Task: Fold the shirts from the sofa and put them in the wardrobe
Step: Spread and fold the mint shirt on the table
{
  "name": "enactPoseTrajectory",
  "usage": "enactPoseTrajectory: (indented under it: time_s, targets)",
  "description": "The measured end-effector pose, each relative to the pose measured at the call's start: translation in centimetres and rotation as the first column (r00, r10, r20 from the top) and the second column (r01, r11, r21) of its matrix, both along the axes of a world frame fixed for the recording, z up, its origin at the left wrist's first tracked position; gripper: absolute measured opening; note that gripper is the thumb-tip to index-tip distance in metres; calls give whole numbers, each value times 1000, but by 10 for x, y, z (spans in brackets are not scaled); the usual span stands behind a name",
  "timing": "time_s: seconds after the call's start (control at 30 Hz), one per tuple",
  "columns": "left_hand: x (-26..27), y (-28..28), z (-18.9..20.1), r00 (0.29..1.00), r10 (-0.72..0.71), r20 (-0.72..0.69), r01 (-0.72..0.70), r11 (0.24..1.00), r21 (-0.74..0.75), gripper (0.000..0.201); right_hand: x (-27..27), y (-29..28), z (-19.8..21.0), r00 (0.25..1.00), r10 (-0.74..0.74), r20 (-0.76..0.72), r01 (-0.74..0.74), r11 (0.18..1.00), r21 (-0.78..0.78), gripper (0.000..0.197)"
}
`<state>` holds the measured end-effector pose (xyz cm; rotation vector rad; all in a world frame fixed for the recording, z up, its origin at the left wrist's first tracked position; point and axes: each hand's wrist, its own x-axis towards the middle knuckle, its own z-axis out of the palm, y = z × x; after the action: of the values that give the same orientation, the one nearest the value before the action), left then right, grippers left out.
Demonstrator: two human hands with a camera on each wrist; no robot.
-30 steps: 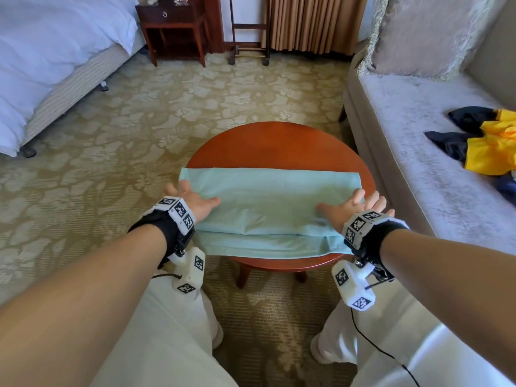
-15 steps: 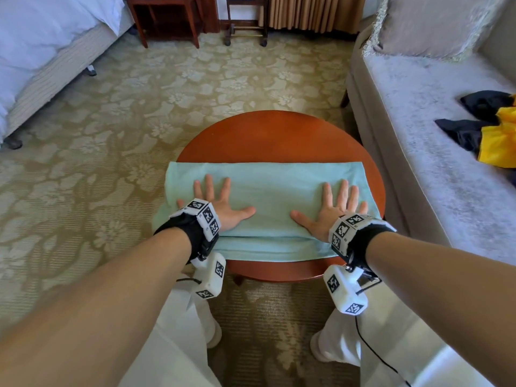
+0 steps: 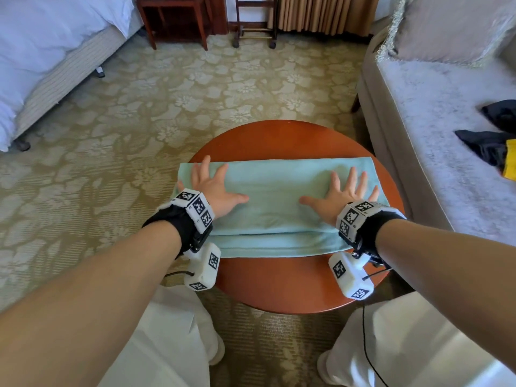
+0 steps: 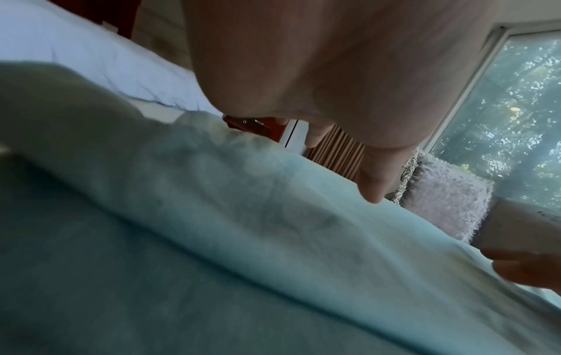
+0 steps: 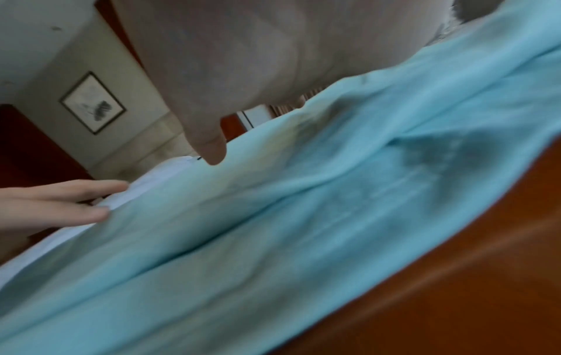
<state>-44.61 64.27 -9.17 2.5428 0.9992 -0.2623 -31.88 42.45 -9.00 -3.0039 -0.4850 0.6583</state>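
Both palms lay flat with fingers spread, left hand (image 3: 216, 188) and right hand (image 3: 342, 195) pressing the pale blue shirt (image 3: 279, 216) folded across the round table (image 3: 279, 283), and smoothing outward from the middle looked the surest way to keep its 2 layers square.

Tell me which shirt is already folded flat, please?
The light blue shirt on the round table, pressed under both open hands. The dark garment and the yellow one lie crumpled on the sofa.
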Motion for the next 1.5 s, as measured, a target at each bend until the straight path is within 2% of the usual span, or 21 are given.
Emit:
enactPoseTrajectory:
  time_s: [0.13,0.27,0.37,0.47,0.53,0.6,0.67,0.73,0.8,0.87,0.93,1.07,1.13,1.23,1.3,1.4,1.5]
  targets:
    - [1,21,-1,992,7,-122,-11,1000,-25,90,-15,17,-3,994,73,-86,-69,997,44,112]
    - [-17,38,-7,967,-5,-253,-23,994,-108,79,-17,10,-19,983,149,-108,-156,986,-61,113]
    - [-26,35,5,945,-38,-326,25,999,-45,77,-4,6,-17,967,251,-42,-254,957,-138,112]
    - [-21,33,20,915,-59,-400,97,993,75,87,11,6,-9,948,315,31,-303,932,-198,108]
    - [-19,35,23,927,-27,-375,86,986,140,90,14,10,-2,958,276,79,-256,947,-193,103]
    - [-20,37,22,959,20,-284,7,996,92,88,9,17,10,969,204,140,-188,975,-120,90]
    - [-24,31,17,982,53,-181,-50,998,25,70,0,24,20,976,136,168,-133,991,-29,78]
    - [-26,25,14,992,91,-91,-90,996,21,66,-13,30,23,989,95,113,-102,993,58,82]
    - [-27,19,11,993,116,-37,-115,993,24,73,-29,33,16,994,104,17,-105,991,86,99]
    - [-29,13,11,991,129,-41,-129,992,4,79,-45,31,4,986,154,-58,-151,987,49,119]
    - [-33,12,10,990,103,-91,-104,995,-9,79,-52,27,-7,973,218,-79,-219,976,-9,129]
    - [-44,14,5,979,55,-197,-70,995,-71,85,-38,18,-13,936,348,-46,-351,932,-86,125]
    - [-48,12,6,974,52,-221,-81,989,-121,80,-26,18,-7,928,371,-42,-373,920,-116,122]
    - [-51,3,5,978,50,-205,-100,966,-240,69,-19,22,9,944,329,-6,-326,935,-137,118]
    - [-52,-2,4,980,52,-194,-112,943,-315,67,-21,22,19,972,233,18,-231,970,-76,108]
    - [-52,-11,3,978,44,-206,-112,936,-333,77,-33,15,25,999,41,0,-41,999,10,95]
    - [-54,-21,7,982,63,-180,-123,929,-350,95,-51,6,23,993,-117,-3,117,993,25,97]
